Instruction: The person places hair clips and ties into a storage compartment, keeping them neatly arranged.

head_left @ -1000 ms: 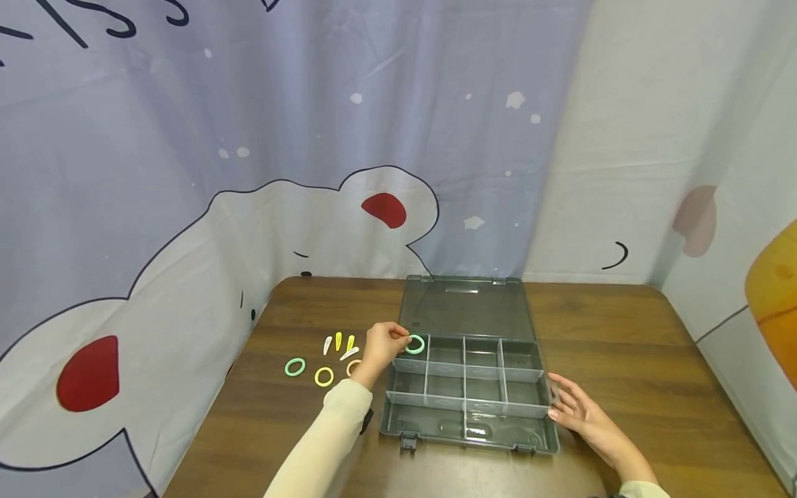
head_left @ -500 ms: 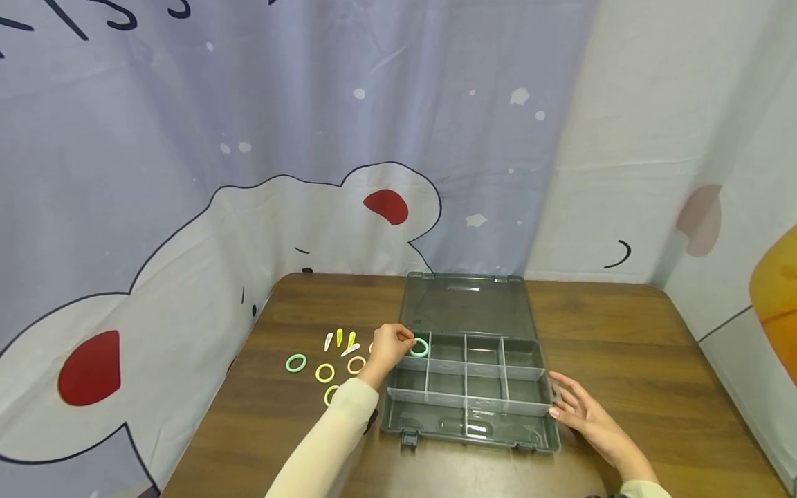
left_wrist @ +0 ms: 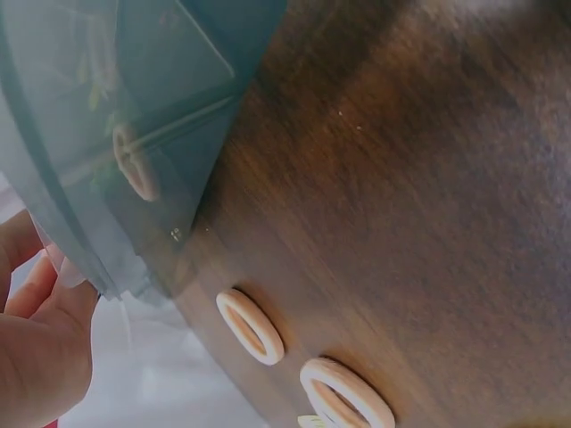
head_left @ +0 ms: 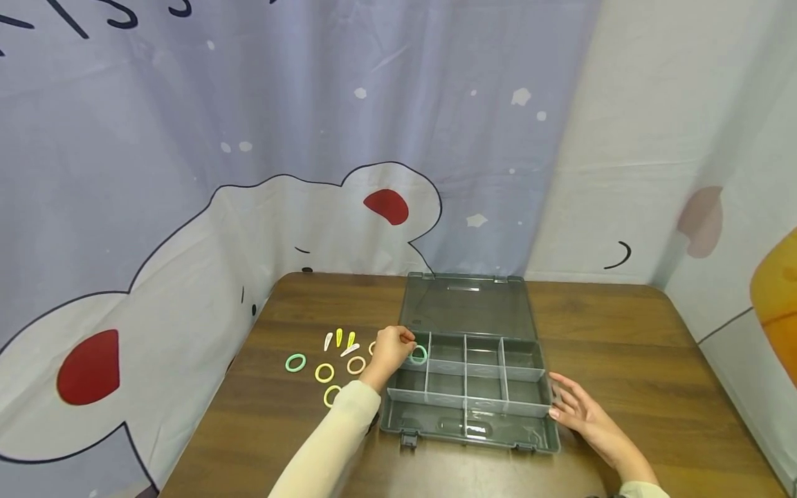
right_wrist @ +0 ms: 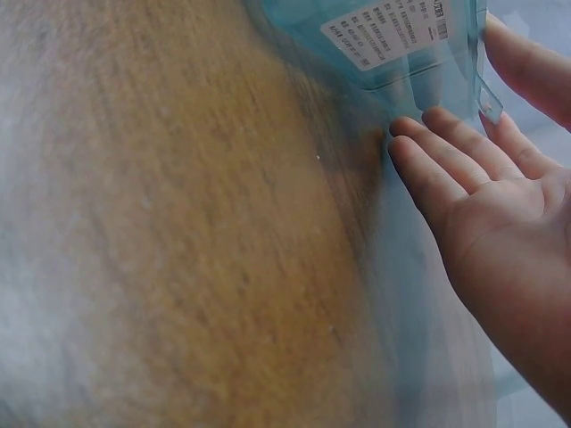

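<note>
In the head view my left hand [head_left: 391, 348] is over the back-left compartment of a grey see-through divided storage box [head_left: 448, 402]. Its bent fingertips pinch a mint-green hair tie [head_left: 426, 358], low inside that compartment. In the left wrist view the left hand [left_wrist: 45, 348] is partly hidden by the box wall [left_wrist: 169, 53]. At the box's right side, my right hand [head_left: 582, 418] touches the edge by the handle. The right wrist view has this hand [right_wrist: 500, 196] with fingers fairly straight against the side wall, below a white label [right_wrist: 388, 34].
Left of the box lie a green hair tie [head_left: 295, 362], yellow hair ties [head_left: 324, 382] and peach ones [head_left: 356, 373]. Several yellow and white hair clips [head_left: 339, 337] lie behind them. The box lid [head_left: 467, 304] lies folded back. A printed curtain [head_left: 311, 228] borders the wooden table [head_left: 610, 332].
The green hair tie has gone slightly right and down into the back-left compartment, with my left hand shifting a little right. My right hand stays at the box's side.
</note>
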Available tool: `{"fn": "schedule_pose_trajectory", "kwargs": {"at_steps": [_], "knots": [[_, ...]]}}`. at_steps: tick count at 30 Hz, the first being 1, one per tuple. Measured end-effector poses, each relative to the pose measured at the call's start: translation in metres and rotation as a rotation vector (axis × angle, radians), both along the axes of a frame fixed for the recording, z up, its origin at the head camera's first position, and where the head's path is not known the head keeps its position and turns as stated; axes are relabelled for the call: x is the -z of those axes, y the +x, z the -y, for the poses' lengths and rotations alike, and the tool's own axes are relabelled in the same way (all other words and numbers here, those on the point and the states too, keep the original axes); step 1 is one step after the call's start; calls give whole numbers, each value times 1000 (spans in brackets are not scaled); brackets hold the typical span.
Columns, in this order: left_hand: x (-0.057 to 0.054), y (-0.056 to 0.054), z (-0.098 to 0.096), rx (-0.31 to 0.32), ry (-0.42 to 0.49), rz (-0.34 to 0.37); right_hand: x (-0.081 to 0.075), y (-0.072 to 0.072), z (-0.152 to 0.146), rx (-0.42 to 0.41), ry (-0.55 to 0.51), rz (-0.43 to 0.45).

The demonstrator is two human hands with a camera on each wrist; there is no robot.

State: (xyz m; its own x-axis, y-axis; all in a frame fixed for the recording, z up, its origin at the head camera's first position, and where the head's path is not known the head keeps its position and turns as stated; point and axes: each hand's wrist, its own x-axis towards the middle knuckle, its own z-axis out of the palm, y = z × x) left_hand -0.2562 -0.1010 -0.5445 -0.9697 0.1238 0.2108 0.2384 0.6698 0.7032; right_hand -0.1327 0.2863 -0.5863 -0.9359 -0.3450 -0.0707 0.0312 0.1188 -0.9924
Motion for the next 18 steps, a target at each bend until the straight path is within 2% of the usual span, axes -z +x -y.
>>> {"fn": "schedule_pose_trajectory", "kwargs": {"at_steps": [5, 10, 13, 18], "knots": [[0, -1, 3, -5, 19, -7, 1, -1, 0, -11, -26, -13], [-7, -1, 12, -26, 86, -3, 0, -2, -1, -13, -17, -10], [-12, -2, 21, -34, 122, -33, -1, -2, 0, -10, -16, -10], [-19, 1, 41, -67, 207, -33, -1, -1, 0, -27, -31, 3]]}}
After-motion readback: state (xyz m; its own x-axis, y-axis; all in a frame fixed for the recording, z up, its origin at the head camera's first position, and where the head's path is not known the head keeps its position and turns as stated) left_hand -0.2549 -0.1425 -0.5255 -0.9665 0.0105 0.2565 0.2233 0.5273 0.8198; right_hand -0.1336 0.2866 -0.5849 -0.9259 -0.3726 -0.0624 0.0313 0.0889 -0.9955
